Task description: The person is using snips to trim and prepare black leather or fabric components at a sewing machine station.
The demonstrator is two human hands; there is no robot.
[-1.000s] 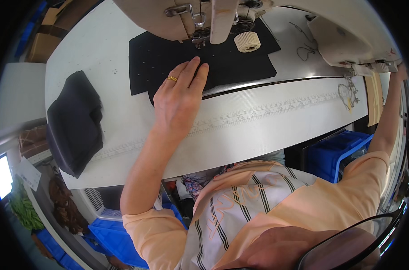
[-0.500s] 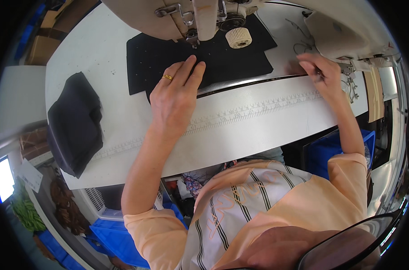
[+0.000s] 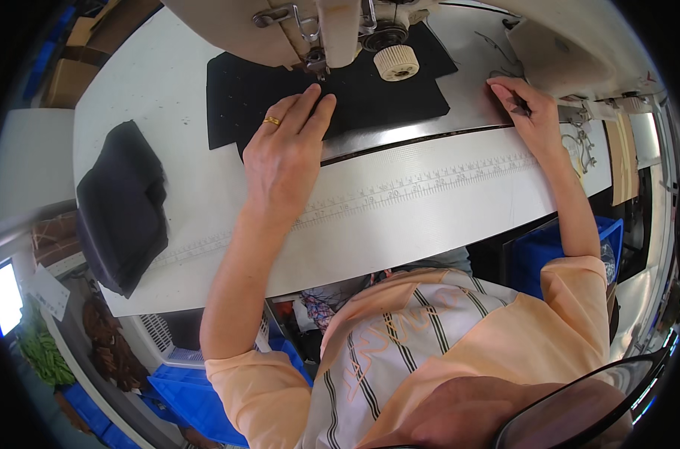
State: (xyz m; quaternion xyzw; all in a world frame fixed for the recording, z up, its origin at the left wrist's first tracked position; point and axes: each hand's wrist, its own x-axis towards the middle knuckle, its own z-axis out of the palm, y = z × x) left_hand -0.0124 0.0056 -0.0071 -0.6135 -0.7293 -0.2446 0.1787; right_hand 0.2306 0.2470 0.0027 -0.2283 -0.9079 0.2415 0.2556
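A flat black fabric piece [image 3: 385, 93] lies on the white sewing table [image 3: 444, 217] under the head of a cream sewing machine [image 3: 340, 26]. My left hand [image 3: 284, 153], with a gold ring, rests flat on the fabric's near edge, fingertips just in front of the presser foot [image 3: 315, 61]. My right hand [image 3: 527, 112] is at the table's right side by the machine's base. Its fingers are pinched on a small dark tool [image 3: 521, 106] whose kind I cannot make out. A ribbed white knob [image 3: 396, 61] hangs from the machine above the fabric.
A folded pile of dark cloth [image 3: 123, 206] sits on the table's left end. A printed measuring scale [image 3: 400, 187] runs along the table. Loose thread and metal bits [image 3: 579, 146] lie at the right. Blue bins [image 3: 190, 396] stand below the table.
My right hand came back from the far right and now sits on the table by the machine's base. My left hand slid slightly forward on the fabric, toward the presser foot.
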